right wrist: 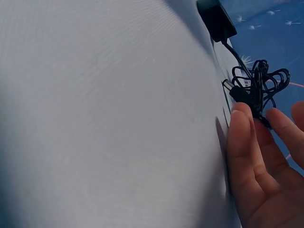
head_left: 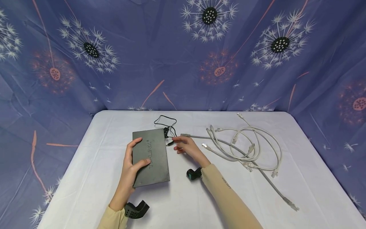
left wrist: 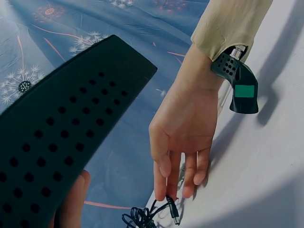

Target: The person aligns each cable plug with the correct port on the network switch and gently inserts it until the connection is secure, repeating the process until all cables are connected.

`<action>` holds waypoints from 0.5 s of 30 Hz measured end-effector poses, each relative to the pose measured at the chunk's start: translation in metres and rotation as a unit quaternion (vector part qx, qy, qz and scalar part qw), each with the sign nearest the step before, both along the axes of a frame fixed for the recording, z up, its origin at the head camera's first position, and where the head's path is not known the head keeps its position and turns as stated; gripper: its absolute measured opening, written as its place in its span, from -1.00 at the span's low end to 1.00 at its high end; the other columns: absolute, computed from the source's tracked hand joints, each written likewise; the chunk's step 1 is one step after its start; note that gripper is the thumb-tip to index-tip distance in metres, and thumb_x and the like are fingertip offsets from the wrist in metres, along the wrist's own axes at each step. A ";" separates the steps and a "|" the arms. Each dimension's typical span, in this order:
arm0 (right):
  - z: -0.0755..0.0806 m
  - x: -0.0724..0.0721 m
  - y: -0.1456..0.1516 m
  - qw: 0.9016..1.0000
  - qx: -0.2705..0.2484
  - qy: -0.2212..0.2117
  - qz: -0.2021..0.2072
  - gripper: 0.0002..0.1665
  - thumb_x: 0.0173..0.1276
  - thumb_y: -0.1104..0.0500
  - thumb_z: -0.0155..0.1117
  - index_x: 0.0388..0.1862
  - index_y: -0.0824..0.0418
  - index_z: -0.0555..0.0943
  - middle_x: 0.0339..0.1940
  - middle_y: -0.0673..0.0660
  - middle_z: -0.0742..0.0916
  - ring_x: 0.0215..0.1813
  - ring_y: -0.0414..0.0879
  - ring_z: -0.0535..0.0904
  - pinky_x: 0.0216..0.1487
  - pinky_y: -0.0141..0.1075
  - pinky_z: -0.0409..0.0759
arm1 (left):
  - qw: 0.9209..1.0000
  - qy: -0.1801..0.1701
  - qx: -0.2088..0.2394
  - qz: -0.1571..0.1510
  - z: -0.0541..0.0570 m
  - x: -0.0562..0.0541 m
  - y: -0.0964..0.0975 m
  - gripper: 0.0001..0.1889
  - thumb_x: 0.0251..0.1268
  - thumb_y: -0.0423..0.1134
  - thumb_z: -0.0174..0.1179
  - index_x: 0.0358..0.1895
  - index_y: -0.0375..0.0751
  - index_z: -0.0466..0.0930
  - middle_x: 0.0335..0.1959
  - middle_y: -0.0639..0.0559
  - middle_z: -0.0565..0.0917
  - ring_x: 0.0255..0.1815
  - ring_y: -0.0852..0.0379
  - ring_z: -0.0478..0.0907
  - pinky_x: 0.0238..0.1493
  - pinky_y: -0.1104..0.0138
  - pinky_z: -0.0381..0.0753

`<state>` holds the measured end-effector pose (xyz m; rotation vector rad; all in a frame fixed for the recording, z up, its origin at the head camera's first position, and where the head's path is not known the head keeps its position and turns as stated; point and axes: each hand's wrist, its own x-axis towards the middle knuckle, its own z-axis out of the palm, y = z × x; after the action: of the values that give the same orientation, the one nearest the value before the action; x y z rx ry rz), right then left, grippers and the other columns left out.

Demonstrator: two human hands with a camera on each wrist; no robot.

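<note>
A flat dark TP-LINK network switch (head_left: pixel 158 159) is tilted up in my left hand (head_left: pixel 130 168), thumb across its top face and fingers round its left edge. Rows of vent holes show on its side in the left wrist view. My right hand (head_left: pixel 187 148) reaches to a black power adapter cord (head_left: pixel 167 117), its fingers fairly straight. The cord's barrel plug (right wrist: pixel 232 89) lies right at the thumb and fingertips. Behind it, the bundled cord and black adapter block (right wrist: pixel 217 21) show in the right wrist view; the switch partly hides them in the head view.
Several looped pale network cables (head_left: pixel 258 159) lie on the right of the white table (head_left: pixel 80 190). A thicker grey cable (head_left: pixel 268 179) runs diagonally beneath them. Black camera mounts (head_left: pixel 137 210) sit on both wrists. A patterned blue cloth (head_left: pixel 171 63) hangs behind.
</note>
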<state>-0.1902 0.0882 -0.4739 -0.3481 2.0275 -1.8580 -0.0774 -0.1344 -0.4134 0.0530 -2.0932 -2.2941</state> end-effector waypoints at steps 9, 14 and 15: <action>0.025 0.012 0.001 0.999 -0.007 0.000 -0.036 -0.58 0.35 0.47 -0.07 0.17 0.60 0.41 0.12 0.51 0.52 0.03 0.34 0.53 0.02 0.01 0.52 | 1.000 0.004 -0.005 -0.003 -0.002 0.001 0.001 -0.24 0.11 -0.49 0.12 0.41 0.09 0.17 0.30 -0.03 0.20 0.18 0.00 0.17 0.09 0.05 0.11; 0.032 0.013 0.005 0.998 -0.029 0.001 -0.055 -0.61 0.33 0.49 -0.01 0.14 0.62 0.44 0.08 0.55 0.52 0.02 0.36 0.54 0.06 0.03 0.48 | 1.000 -0.001 -0.007 -0.002 -0.004 0.000 0.002 -0.23 0.09 -0.49 0.13 0.40 0.11 0.18 0.31 0.00 0.20 0.19 0.02 0.18 0.09 0.06 0.12; 0.030 0.012 0.006 0.998 -0.035 -0.001 -0.060 -0.61 0.33 0.50 0.00 0.13 0.61 0.45 0.08 0.55 0.52 0.01 0.35 0.55 0.06 0.05 0.48 | 1.000 -0.003 -0.007 -0.002 -0.004 0.000 0.003 -0.23 0.09 -0.49 0.13 0.40 0.11 0.18 0.31 0.01 0.20 0.19 0.02 0.19 0.09 0.06 0.13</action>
<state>-0.1780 0.0945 -0.4441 -0.2479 2.0267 -2.0030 -0.0771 -0.1318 -0.4175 0.0554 -2.1121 -2.2844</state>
